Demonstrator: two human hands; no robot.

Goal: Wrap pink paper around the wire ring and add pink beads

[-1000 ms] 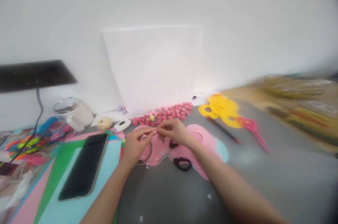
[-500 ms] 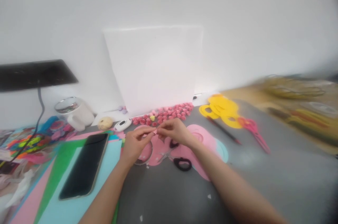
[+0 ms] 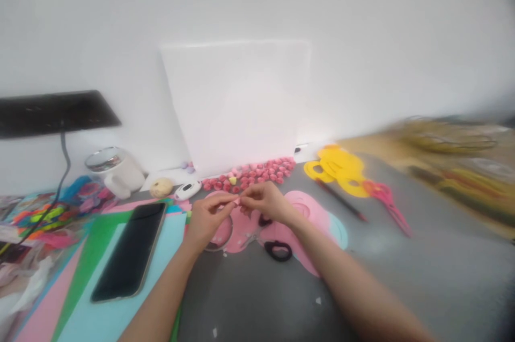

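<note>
My left hand and my right hand meet at the fingertips, both pinching a small piece of pink paper between them. Most of that piece is hidden by the fingers. Beneath the hands lie pink paper cutouts and scissors with black handles. Just behind the hands, many small rolled pink flowers are spread along the foot of a white sheet that leans on the wall.
A phone rests on coloured paper sheets at the left, near a white mug. To the right are yellow paper cutouts, a dark pencil and pink scissors.
</note>
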